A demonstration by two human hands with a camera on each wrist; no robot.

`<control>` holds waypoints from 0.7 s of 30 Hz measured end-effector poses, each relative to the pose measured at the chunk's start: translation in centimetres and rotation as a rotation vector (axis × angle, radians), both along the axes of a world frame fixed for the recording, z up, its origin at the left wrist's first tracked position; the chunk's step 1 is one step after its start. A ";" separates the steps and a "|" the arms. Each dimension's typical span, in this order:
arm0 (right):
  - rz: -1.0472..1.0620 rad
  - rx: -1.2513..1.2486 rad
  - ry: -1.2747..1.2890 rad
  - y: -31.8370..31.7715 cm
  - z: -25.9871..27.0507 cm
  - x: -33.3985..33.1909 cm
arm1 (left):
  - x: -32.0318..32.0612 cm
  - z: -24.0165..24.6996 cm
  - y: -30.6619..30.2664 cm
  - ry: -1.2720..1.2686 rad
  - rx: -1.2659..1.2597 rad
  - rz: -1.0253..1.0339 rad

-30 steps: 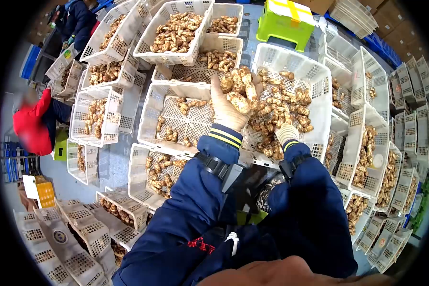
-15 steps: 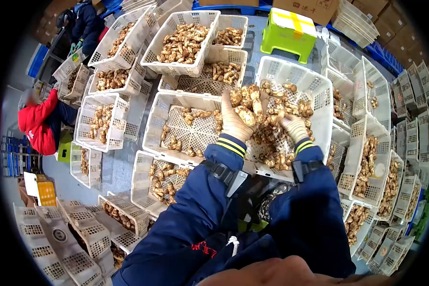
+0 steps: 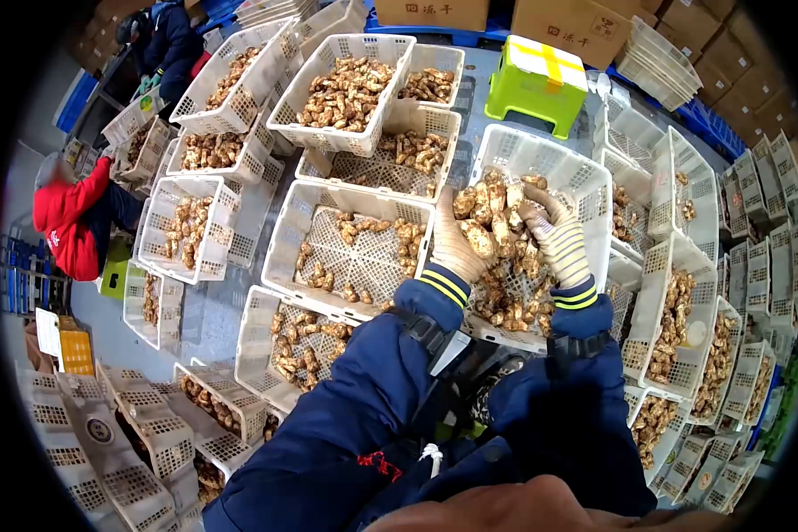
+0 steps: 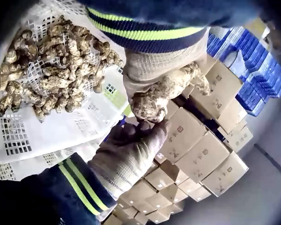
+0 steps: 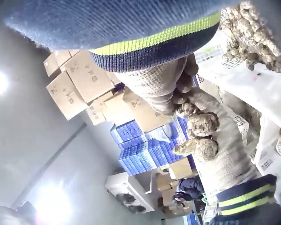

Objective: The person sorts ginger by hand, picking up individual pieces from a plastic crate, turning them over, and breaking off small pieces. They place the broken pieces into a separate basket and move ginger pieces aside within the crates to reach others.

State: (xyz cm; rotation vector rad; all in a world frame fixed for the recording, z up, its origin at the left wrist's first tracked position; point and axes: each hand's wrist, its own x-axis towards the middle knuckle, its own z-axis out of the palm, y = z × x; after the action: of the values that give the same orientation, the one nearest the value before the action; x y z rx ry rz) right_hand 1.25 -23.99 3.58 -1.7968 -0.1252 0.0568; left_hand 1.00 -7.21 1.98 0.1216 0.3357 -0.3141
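Left hand [image 3: 459, 248] clamped round mushrooms [image 3: 502, 227] over a crate [image 3: 528, 149], right of frame centre; right hand [image 3: 562, 241] touches them, grip undeterminable

The mushrooms [image 3: 503, 232] look rough and matt. Gloves [image 3: 566, 253] are of coarse knitted cloth; sleeves [image 3: 355, 372] are smooth cloth, faintly shiny, with ribbed knit cuffs [image 3: 444, 284]. Crates [image 3: 554, 161] are smooth plastic, the stool [image 3: 534, 105] glossy plastic, boxes [image 3: 563, 35] matt cardboard.

mushrooms [image 3: 508, 306] in crate [image 3: 585, 186], stool [image 3: 541, 96] behind, perhaps leaves [image 3: 777, 433] right
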 end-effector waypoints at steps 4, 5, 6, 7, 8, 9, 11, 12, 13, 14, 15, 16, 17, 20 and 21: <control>0.048 -0.020 0.101 -0.5 0.2 -0.3 | 0.4 -0.8 0.6 -0.049 0.053 -0.024; 0.043 0.002 0.121 -0.5 0.2 -0.3 | 0.5 -1.1 0.7 -0.079 0.027 -0.024; 0.037 0.024 0.140 -0.5 0.2 -0.3 | 0.6 -1.3 0.7 -0.076 0.025 -0.017; 0.035 0.071 0.185 -0.9 -0.1 -0.1 | 0.6 -1.6 0.7 -0.073 0.023 -0.010; 0.032 0.118 0.230 -1.1 -0.3 -0.1 | 0.6 -1.8 0.7 -0.070 0.020 -0.004; 0.019 0.065 0.164 -1.2 -0.3 0.1 | 0.2 -0.8 0.8 -0.034 0.022 -0.011; -0.028 0.066 0.154 -2.1 -0.1 0.2 | 0.0 -0.1 1.0 -0.045 -0.033 -0.016; -0.052 0.066 0.150 -2.5 -0.1 0.2 | -0.1 0.0 1.0 -0.050 -0.061 -0.019; -0.100 0.065 0.206 -2.6 0.0 0.2 | 0.0 0.0 1.2 -0.063 -0.019 -0.005; -0.079 0.034 0.175 -4.1 -2.0 0.9 | 0.1 -0.1 1.2 -0.025 -0.004 0.031; -0.089 -0.147 0.076 -4.7 -3.1 1.2 | -0.6 2.5 1.4 0.073 0.136 0.057; -0.096 -0.329 -0.013 -5.3 -4.0 1.2 | -1.4 4.8 1.8 0.177 0.277 0.076; -0.046 -0.558 0.001 -6.2 -4.7 1.3 | -0.4 0.7 2.5 0.101 0.245 0.045; 0.135 -0.904 0.186 -7.3 -7.8 1.2 | 0.5 0.3 3.4 -0.133 0.050 0.117; 0.205 -0.909 0.207 -8.4 -10.0 1.1 | 0.4 0.9 3.7 -0.078 -0.078 0.112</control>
State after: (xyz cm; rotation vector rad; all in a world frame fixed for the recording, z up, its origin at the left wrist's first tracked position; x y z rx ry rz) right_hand 2.33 -32.36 -6.40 -2.6604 -0.1467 0.5136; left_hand 1.44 -3.51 2.93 0.0377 0.2516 -0.2109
